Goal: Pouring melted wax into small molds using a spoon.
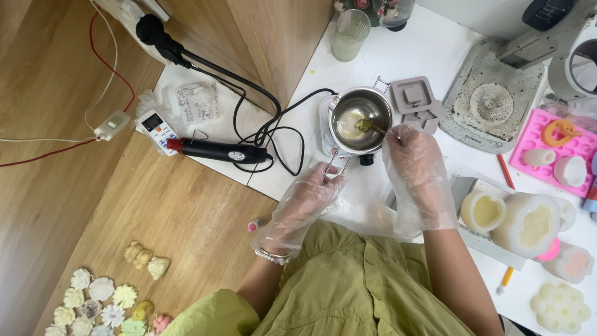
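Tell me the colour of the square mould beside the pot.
Grey square mould, clearest in the head view.

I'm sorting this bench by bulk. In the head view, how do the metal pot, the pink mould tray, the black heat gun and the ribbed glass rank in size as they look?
1. Black heat gun, longest.
2. Pink mould tray, though cut off by the frame edge.
3. Metal pot; its rank against the tray is unsure.
4. Ribbed glass, smallest.
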